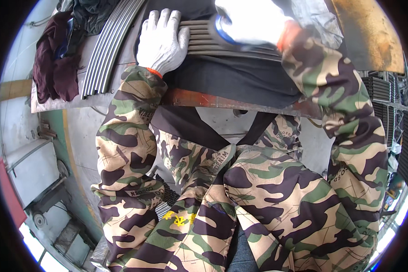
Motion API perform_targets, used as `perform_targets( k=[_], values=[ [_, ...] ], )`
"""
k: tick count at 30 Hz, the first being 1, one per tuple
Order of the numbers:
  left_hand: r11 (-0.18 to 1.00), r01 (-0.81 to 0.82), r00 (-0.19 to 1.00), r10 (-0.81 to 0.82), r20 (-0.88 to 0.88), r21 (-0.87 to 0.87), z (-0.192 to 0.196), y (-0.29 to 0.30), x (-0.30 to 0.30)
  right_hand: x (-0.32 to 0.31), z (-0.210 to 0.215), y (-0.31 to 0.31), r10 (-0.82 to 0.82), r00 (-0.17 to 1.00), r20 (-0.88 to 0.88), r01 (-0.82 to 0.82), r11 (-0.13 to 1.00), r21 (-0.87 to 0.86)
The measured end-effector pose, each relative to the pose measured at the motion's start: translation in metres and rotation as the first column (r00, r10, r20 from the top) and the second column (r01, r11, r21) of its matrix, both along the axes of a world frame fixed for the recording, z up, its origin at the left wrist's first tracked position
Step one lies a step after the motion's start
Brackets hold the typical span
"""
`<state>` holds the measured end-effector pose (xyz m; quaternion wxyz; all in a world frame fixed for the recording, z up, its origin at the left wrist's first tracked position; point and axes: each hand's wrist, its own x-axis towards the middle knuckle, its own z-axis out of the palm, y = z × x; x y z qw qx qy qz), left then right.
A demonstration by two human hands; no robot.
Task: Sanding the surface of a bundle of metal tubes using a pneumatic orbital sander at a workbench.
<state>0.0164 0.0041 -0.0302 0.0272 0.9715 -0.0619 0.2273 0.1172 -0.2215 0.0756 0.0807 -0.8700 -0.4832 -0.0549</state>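
Nearest the camera are the person's camouflage-patterned jacket and sleeves (240, 199), both forearms reaching up and away to a rust-edged metal work surface (68, 103). A black cloth (231, 79) covers the middle of that surface and hangs over its near edge. On the cloth lies a bundle of long curved grey metal strips (204, 41). The left hand (162, 40), in a white knit glove, lies flat with fingers spread, pressing down on the bundle's left end and gripping nothing. The right hand (254, 20), also white-gloved, is blurred; it appears closed over a tool with a blue rim (222, 29) resting on the strips. Further left, a second stack of curved grey strips (106, 45) lies near a heap of maroon and dark clothing (54, 63).
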Motion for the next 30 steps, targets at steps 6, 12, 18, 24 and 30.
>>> perform_targets(
  k=[6,12,18,24,30],
  values=[
    [0.995,0.03,0.994,-0.039,0.099,0.092,0.002,0.001,-0.011,-0.007,-0.008,-0.011,0.076,0.997,0.012,-0.076,0.997,0.026],
    [0.993,0.042,0.989,-0.057,0.133,0.112,0.001,0.0,-0.016,-0.002,-0.007,-0.011,0.004,1.0,-0.031,-0.005,1.0,-0.007],
    [0.995,0.066,0.995,-0.071,0.076,0.072,0.014,0.0,-0.016,0.009,-0.006,0.009,0.081,0.991,0.106,-0.091,0.991,0.096],
    [0.993,0.12,0.99,-0.121,0.068,0.006,0.015,0.007,-0.015,-0.005,-0.004,0.01,0.085,0.996,-0.037,-0.084,0.996,0.008],
    [0.989,0.068,0.993,-0.08,0.084,0.131,0.009,0.011,-0.009,-0.007,-0.001,0.015,0.093,0.993,-0.078,-0.095,0.995,-0.02]
  ],
)
